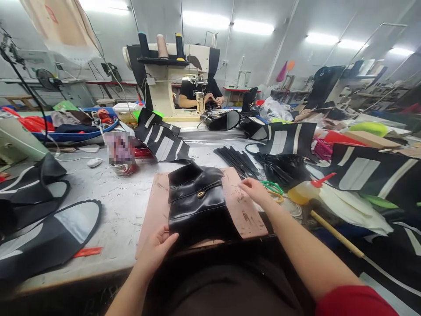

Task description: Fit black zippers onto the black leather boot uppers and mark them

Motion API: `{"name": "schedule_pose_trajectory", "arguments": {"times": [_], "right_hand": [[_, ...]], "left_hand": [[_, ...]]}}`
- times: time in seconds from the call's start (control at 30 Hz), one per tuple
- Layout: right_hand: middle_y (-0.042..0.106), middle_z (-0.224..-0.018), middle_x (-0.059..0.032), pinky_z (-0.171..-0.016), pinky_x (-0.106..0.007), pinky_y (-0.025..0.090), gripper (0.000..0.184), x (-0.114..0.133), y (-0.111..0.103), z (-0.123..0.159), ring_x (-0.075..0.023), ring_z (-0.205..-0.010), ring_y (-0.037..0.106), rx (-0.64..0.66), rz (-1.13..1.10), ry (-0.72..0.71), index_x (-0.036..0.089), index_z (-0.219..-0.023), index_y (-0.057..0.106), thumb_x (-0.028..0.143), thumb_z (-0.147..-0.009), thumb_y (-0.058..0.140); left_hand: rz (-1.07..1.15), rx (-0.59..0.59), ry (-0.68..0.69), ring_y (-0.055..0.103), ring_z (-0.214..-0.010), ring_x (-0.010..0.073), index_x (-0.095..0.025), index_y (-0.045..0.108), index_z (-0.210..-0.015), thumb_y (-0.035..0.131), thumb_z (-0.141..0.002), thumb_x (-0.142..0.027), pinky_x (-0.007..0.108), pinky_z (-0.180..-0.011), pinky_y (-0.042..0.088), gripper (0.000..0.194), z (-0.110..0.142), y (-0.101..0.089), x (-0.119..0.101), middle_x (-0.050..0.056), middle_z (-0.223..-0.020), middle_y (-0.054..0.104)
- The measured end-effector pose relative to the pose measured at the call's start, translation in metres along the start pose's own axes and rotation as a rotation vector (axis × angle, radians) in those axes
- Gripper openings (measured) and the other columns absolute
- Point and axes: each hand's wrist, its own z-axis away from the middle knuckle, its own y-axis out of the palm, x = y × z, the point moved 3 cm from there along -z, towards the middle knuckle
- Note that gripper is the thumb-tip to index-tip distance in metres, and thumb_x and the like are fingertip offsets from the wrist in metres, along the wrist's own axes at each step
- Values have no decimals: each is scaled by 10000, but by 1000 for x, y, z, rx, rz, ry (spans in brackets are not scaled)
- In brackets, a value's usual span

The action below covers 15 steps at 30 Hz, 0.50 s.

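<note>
A black leather piece [197, 204] with a small brass clasp lies on a pink cutting board [245, 210] at the table's near edge. My left hand [158, 248] grips the lower left corner of the leather, thumb on top. My right hand [255, 189] reaches over the board's right edge toward green-handled scissors [272, 188], its fingers loosely curled and holding nothing I can see. A bundle of black strips [238, 161] lies just beyond the board.
Black-and-white leather panels [164, 142] are piled all round the worn white table [112, 206]. A yellow glue bottle with a red nozzle [309, 189] lies at the right. A sewing machine [171, 74] stands at the back, with another person behind it.
</note>
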Motion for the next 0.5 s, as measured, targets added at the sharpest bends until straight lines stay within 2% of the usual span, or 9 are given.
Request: {"name": "schedule_pose_trajectory", "arguments": {"times": [0.1,0.2,0.3,0.33,0.4,0.5], "right_hand": [[580,-1057,-160,-923,-475,333,176,-26,-27,-18,-304,-1088,484,-164,188,44,132,-906,594,134,-743,528],[584,-1042,-174,-930,-515,304,217,-42,-41,-21,-333,-1082,489,-183,298,46,129,-864,614,28,-715,493],[575,-1060,-190,-927,-542,305,220,-39,-40,-15,-348,-1087,487,-153,326,14,116,-906,622,58,-752,476],[575,-1072,-183,-928,-524,326,212,-33,-36,-11,-338,-1088,493,-117,313,-18,122,-933,623,100,-770,488],[611,-1044,-121,-901,-417,412,195,-15,-20,-2,-272,-1032,550,17,264,-118,172,-945,641,192,-791,523],[680,-857,-6,-732,-257,512,137,23,9,25,-178,-818,638,414,104,-346,281,-852,681,241,-752,595]], "left_hand": [[37,29,-57,657,-836,228,-175,588,-850,700,-634,-436,343,-784,504,357,1,1,-3,48,-827,709],[67,30,-117,658,-824,232,-178,609,-877,711,-615,-433,352,-785,506,379,1,1,-5,47,-828,710],[68,34,-127,649,-821,219,-182,643,-868,732,-580,-404,341,-824,490,374,-2,1,-7,31,-832,707],[37,39,-118,645,-805,212,-184,656,-839,730,-580,-397,330,-820,488,343,-4,1,-7,20,-804,705],[-95,53,-102,631,-735,195,-184,672,-729,707,-606,-397,303,-760,494,248,-10,1,-8,-3,-709,688],[-308,104,-95,604,-641,186,-181,653,-587,667,-644,-404,282,-650,490,231,-19,-1,-13,-12,-605,656]]}}
